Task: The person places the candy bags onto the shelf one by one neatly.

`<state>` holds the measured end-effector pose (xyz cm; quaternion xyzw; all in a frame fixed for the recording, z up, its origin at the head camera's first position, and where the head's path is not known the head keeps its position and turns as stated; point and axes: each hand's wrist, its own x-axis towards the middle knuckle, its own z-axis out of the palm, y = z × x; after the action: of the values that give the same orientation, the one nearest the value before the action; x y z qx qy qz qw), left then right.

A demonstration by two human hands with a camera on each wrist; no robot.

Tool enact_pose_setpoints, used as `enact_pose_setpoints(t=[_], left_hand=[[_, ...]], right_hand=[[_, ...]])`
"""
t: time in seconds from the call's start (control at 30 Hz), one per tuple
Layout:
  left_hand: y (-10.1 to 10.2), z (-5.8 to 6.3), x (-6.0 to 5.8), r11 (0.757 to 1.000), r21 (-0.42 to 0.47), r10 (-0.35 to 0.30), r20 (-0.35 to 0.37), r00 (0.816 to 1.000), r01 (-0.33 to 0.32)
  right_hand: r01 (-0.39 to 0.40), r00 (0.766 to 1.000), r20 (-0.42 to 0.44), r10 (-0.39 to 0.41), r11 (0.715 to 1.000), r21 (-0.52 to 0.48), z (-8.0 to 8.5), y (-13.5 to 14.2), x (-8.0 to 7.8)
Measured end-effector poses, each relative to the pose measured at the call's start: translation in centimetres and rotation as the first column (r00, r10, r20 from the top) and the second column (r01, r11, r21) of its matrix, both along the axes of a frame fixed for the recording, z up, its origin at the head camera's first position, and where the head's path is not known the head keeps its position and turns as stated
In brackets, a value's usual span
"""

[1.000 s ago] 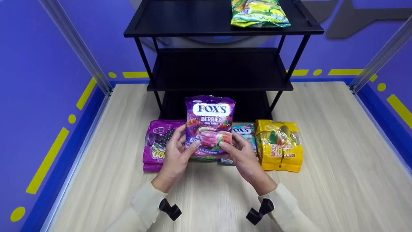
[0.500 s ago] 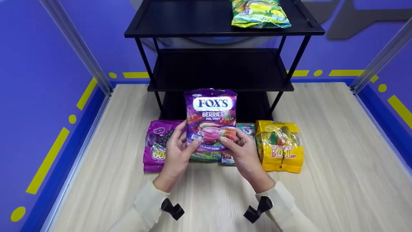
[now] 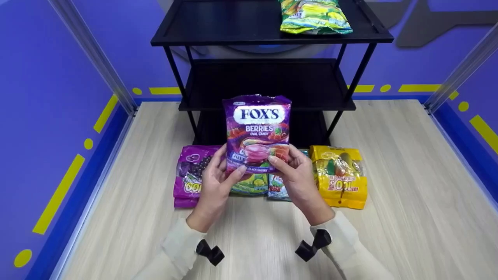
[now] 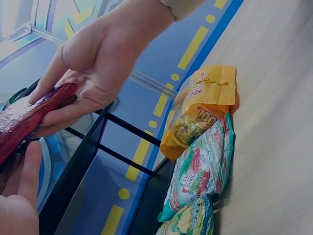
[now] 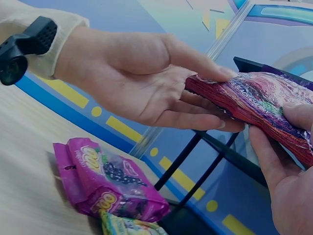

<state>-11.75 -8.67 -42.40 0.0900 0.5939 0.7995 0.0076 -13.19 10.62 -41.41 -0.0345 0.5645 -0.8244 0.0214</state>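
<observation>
Both hands hold a purple Fox's Berries candy bag (image 3: 258, 134) upright in front of the shelf, its printed face toward the head camera. My left hand (image 3: 216, 186) grips the lower left edge, thumb on the front and fingers behind. On the lower right edge, my right hand (image 3: 299, 181) pinches it the same way. In the right wrist view, the bag (image 5: 266, 95) is clear of the table between the hands. Below it lie a green-yellow candy bag (image 3: 253, 184) and a teal candy bag (image 3: 278, 188), partly hidden by the hands.
A black three-tier shelf (image 3: 268, 83) stands behind, its lowest tier partly covered by the held bag. A green-yellow bag (image 3: 315, 17) lies on its top right. On the wooden table, a magenta bag (image 3: 190, 175) sits left, a yellow bag (image 3: 338, 177) right. Blue walls (image 3: 50, 97) enclose the table.
Both hands have raised the purple candy bag upward and toward the shelf, uncovering more of the green-yellow bag beneath. The other bags stay put.
</observation>
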Motion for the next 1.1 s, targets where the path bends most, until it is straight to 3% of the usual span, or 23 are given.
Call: enact_pose_setpoints(t=[0.33, 0.63, 1.1], left_hand=[[0.2, 0.5, -0.5, 0.998, 0.055, 0.046, -0.062, 0.997, -0.042], [1.0, 1.7, -1.2, 0.982, 0.179, 0.09, -0.116, 0.989, -0.069], [0.8, 3.9, -3.2, 0.972, 0.228, 0.096, -0.202, 0.975, -0.049]], right_hand=[[-0.015, 0.997, -0.072, 0.016, 1.0, 0.018, 1.5, -0.3, -0.9], [-0.037, 0.992, -0.12, 0.04, 0.999, 0.025, 2.5, -0.3, -1.6], [-0.1, 0.97, -0.234, 0.067, 0.986, -0.131, 3.7, 0.1, -2.1]])
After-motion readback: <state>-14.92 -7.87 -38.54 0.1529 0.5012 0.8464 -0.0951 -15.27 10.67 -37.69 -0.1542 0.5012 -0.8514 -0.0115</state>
